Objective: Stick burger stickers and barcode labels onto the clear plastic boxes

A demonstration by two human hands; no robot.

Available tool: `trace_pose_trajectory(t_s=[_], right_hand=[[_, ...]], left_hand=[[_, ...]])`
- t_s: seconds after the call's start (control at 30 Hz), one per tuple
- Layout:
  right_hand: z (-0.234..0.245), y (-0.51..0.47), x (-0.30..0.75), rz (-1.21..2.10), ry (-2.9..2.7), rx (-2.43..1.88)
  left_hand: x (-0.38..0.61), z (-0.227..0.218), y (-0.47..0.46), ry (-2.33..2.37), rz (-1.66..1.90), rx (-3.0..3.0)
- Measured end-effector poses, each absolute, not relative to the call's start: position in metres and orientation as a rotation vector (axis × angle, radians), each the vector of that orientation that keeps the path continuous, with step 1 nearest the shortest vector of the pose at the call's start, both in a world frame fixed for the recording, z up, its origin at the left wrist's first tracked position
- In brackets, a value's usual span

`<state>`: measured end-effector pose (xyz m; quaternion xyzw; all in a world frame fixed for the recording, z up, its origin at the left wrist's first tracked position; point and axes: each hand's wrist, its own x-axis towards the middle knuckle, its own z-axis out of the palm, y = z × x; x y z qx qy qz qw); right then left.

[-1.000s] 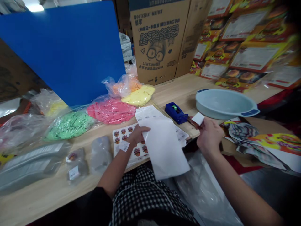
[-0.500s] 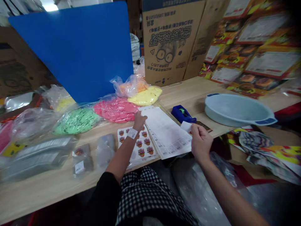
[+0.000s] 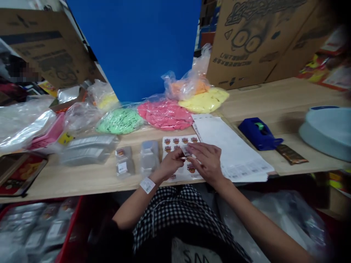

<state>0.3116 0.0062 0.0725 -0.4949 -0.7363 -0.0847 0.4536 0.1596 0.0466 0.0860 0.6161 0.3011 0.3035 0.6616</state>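
Note:
My left hand (image 3: pixel 170 165) and my right hand (image 3: pixel 206 162) meet over a sheet of round orange stickers (image 3: pixel 175 142) near the table's front edge. Both pinch a small white label (image 3: pixel 185 151) between their fingertips. A white label is stuck on my left wrist (image 3: pixel 147 185). Right of the hands lies a stack of white label sheets (image 3: pixel 231 146). To the left of the sticker sheet stand small clear packets (image 3: pixel 149 157), one with a white tag (image 3: pixel 124 163).
Bags of green (image 3: pixel 120 120), pink (image 3: pixel 164 114), yellow (image 3: pixel 204 101) and orange (image 3: pixel 186 86) material lie before a blue board (image 3: pixel 137 44). A blue tape dispenser (image 3: pixel 257 133) and a pale blue basin (image 3: pixel 326 129) sit right. Cardboard boxes (image 3: pixel 255 40) stand behind; a red crate (image 3: pixel 35 226) is below left.
The camera has swung left. My right hand brought the small white label from the right to the sticker sheet, and my left hand left the white sheets to join it.

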Motion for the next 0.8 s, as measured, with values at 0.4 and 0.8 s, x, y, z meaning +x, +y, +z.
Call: trace_pose_trajectory(t_s=[0.4,0.8], right_hand=[[0.095,0.028,0.255,1.037,-1.349,-1.298],[0.071,0.053,0.183,1.198,-1.428,-1.356]], left_hand=[[0.06,0.092,0.03,1.013,0.724,1.898],[0.008,0.032,0.049,1.105,0.881,1.886]])
